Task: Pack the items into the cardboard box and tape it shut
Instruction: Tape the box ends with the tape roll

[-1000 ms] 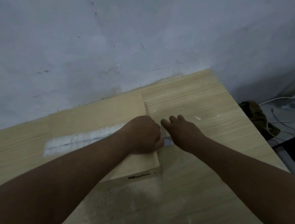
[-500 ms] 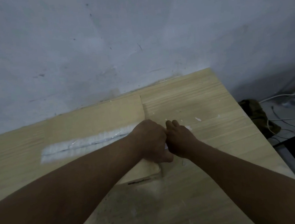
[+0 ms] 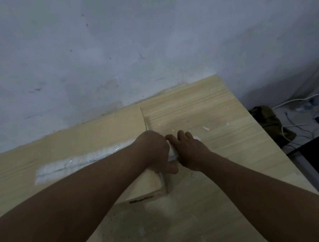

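Cardboard box [image 3: 96, 136] sits flaps closed on the wooden table [image 3: 203, 111], back edge against the wall [image 3: 145, 42]. Tape strip [image 3: 75, 163] runs along the top seam, from near the left end to under my left wrist.

Left hand [image 3: 154, 153] is on the box's right end: fingers curled under, knuckles up, thumb hooked over the right edge. Can't tell whether it pinches tape or just presses cardboard.

Right hand [image 3: 190, 153] is just off the box's right side, touching the left. Its fingers curl round a pale tape end [image 3: 171, 153] wedged between the two hands.

Delta vs 1 s ago: the hands were apart then, with the right fingers stretched out over the table. They closed up at 0.5 s and are now butted together. Box and strip unchanged.

Off the table, right: dark cloth [image 3: 264, 116], white cables [image 3: 293, 102] on the floor.
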Motion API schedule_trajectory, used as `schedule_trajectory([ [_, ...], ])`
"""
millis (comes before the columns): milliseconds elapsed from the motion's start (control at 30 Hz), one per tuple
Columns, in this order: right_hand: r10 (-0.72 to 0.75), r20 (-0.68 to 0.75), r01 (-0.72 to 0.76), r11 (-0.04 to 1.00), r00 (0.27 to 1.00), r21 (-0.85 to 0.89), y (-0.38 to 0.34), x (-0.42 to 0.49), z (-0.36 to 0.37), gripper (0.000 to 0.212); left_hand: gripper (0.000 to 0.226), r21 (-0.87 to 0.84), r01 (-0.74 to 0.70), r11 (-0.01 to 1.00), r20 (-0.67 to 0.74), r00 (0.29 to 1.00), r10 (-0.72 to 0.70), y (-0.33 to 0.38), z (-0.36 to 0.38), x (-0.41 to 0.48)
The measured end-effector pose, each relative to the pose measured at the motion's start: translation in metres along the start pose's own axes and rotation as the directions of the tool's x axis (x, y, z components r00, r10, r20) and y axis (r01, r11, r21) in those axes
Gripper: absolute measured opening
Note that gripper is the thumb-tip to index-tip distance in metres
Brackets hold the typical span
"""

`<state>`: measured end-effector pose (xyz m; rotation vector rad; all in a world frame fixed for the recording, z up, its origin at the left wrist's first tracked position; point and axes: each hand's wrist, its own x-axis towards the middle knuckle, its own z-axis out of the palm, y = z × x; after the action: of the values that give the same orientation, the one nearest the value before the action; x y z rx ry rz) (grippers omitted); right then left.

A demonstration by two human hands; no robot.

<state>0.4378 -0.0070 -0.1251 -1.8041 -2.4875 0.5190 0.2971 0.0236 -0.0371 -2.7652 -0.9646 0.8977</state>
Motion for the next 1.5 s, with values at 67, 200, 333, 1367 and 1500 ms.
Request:
schedule_trajectory([
  [67, 0.032, 0.056, -0.034, 0.999, 0.998, 0.039, 0.005, -0.005, 0.001, 0.087, 0.071, 0.009, -0.015, 1.0, -0.036, 0.999, 0.015, -0.002, 0.005, -0.001],
  [200, 0.117, 0.097, -0.129, 0.983, 0.988, 0.128, 0.011, -0.021, -0.002, 0.086, 0.067, 0.014, -0.049, 0.999, -0.157, 0.986, 0.05, 0.0, 0.01, -0.004],
  [333, 0.236, -0.032, -0.227, 0.958, 0.971, 0.173, 0.015, -0.042, 0.0, 0.045, 0.066, -0.046, -0.099, 0.994, -0.357, 0.931, 0.076, -0.001, 0.02, -0.007],
  [1367, 0.634, -0.056, -0.628, 0.773, 0.772, 0.093, 0.044, -0.148, 0.039, 0.026, 0.025, -0.453, -0.069, 0.889, -0.282, 0.957, -0.069, -0.017, 0.018, 0.014],
  [1500, 0.511, 0.03, -0.512, 0.855, 0.859, 0.082, 0.037, -0.141, 0.037, 0.024, 0.035, -0.491, 0.045, 0.87, -0.034, 0.997, -0.07, -0.018, -0.001, 0.034],
])
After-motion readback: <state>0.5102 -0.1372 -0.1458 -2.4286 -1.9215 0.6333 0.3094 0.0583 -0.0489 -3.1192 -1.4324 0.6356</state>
